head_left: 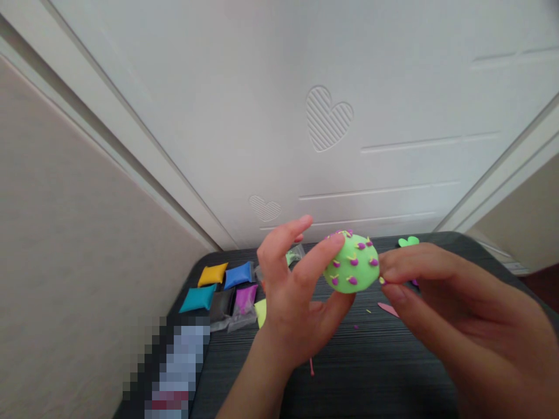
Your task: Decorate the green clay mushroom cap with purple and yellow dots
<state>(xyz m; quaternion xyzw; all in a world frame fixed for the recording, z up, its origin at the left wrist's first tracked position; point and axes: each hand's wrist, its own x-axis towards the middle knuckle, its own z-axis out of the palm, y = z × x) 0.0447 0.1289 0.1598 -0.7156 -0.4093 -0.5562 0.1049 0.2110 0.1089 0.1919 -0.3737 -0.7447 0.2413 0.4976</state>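
Note:
A light green rounded clay piece (360, 270), dotted with several small purple bits that carry thin yellow strips, is held above the table. My left hand (290, 291) grips it between thumb and a finger, with the other fingers raised apart. At its right edge, my right hand (463, 314) pinches a tiny purple-and-yellow clay bit (382, 281) between thumb and forefinger. Whether that bit touches the green piece, I cannot tell. Below lie a pink clay tool (388, 309), partly behind my right hand, and a thin pink stick (311, 366).
Packets of coloured clay, including yellow (212, 274), blue (239, 275), teal (198, 298) and purple (245, 298), lie on the dark table (349, 378) at left. A green clover-shaped piece (408, 241) sits at the back right. A white door with hearts (327, 119) stands behind.

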